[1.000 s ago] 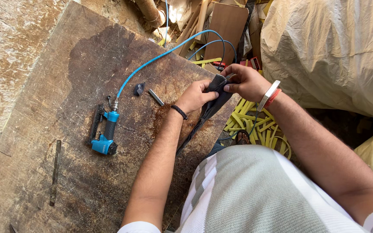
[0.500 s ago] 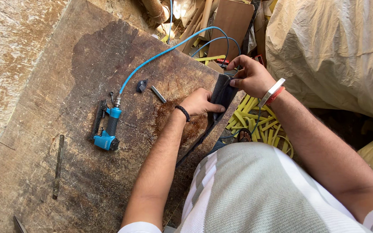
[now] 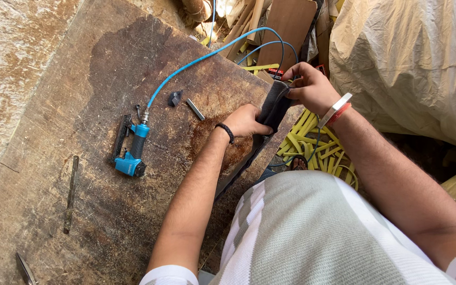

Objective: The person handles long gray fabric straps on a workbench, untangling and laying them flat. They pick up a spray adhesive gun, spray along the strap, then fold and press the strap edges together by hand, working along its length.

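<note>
While both hands are closed on the dark fabric strip (image 3: 273, 108) at the far right edge of the wooden workbench (image 3: 80, 68), the work looks to be mid-way: the strip is gripped and stretched over the bench edge, yet the blue pneumatic stapler (image 3: 130, 150) lies untouched well to the left, so by my judgement no fastening is under way at this moment. The workbench is the largest thing, a broad, worn plank top, scarred with scratches and carrying a wide dark stain across its middle. Beside it on the right bulks a pale, crinkled plastic sheet (image 3: 412, 63) draped over something hidden. Below the bench edge lies a heap of bright yellow strips (image 3: 312, 142), flat and stiff-looking. A smooth blue air hose (image 3: 196, 63) curves from the stapler up past the bench's far end. The left hand (image 3: 245, 121), with a black band at the wrist, presses and pinches the strip's lower part against the bench edge; the right hand (image 3: 310, 87), wearing a white and a red wristband, clasps the upper end just off the bench. The strip looks soft, thick and matte, hanging limp below. Smaller still are a thin metal rod (image 3: 70, 192), a short grey metal bar (image 3: 195, 109) and a small dark scrap (image 3: 174, 98).
</note>
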`<state>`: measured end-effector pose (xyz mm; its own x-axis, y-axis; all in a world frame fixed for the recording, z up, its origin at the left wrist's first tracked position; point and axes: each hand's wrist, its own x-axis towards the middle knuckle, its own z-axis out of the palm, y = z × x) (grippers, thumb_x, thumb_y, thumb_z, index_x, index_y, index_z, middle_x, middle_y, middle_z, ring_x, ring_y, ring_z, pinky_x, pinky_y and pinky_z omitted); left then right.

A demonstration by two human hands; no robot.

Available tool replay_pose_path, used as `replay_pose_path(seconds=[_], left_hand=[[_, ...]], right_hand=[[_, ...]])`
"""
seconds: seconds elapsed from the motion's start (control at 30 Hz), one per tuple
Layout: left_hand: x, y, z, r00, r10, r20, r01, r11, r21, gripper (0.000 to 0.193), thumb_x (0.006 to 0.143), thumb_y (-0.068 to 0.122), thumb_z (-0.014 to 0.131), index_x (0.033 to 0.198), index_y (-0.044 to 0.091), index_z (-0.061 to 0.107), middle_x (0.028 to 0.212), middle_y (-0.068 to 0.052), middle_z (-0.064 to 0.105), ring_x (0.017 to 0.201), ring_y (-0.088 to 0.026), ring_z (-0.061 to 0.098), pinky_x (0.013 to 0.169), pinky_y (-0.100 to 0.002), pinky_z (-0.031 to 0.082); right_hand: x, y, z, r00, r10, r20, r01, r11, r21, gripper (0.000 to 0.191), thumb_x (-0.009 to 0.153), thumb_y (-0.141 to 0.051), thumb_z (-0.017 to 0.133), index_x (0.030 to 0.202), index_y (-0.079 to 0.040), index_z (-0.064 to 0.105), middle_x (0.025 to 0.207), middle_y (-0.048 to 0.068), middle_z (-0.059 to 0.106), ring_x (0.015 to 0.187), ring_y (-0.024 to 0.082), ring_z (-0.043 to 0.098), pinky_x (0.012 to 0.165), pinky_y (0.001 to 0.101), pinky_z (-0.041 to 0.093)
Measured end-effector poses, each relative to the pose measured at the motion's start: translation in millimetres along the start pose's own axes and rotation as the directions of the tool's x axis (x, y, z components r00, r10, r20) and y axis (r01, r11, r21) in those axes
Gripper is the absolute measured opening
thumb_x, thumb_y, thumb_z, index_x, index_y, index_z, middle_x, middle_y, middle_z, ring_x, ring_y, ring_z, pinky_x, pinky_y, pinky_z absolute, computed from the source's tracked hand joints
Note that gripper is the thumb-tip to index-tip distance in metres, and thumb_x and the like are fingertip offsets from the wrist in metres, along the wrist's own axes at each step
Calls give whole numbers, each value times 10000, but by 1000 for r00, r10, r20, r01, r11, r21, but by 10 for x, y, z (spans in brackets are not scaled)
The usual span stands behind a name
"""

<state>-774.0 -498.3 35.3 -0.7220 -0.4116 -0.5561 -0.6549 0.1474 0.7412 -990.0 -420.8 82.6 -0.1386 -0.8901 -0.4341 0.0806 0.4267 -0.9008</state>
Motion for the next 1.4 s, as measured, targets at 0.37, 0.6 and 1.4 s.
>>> replay_pose_path(seconds=[0.37, 0.6, 1.4], left_hand=[[-53, -265, 69, 995, -34, -90, 24, 994, -109, 295, 741, 238, 832, 962, 46, 797, 863, -73, 802, 810, -147, 756, 788, -306, 593], [-79, -492, 86, 998, -61, -10, 56, 953, -298, 338, 737, 204, 829, 1030, 40, 795, 927, -70, 809, 855, -146, 755, 843, -307, 593], [-583, -678, 361, 982, 77, -170, -148, 875, -461, 472, 774, 211, 879, 1160, 19, 687, 1003, -64, 765, 900, -134, 725, 846, -308, 612]], right_hand=[[-48, 814, 458, 967, 210, 144, -237, 949, 208, 453, 811, -62, 796, 1232, -60, 628, 1062, 58, 749, 941, 174, 745, 874, 348, 629], [12, 973, 428, 977, 194, 86, -198, 979, 45, 231, 863, 20, 756, 1091, -15, 758, 986, 87, 760, 856, 174, 723, 832, 352, 612], [-43, 895, 535, 981, 184, 67, -194, 963, 189, 248, 891, 10, 666, 1122, -73, 701, 1018, 56, 751, 867, 157, 742, 789, 322, 632]])
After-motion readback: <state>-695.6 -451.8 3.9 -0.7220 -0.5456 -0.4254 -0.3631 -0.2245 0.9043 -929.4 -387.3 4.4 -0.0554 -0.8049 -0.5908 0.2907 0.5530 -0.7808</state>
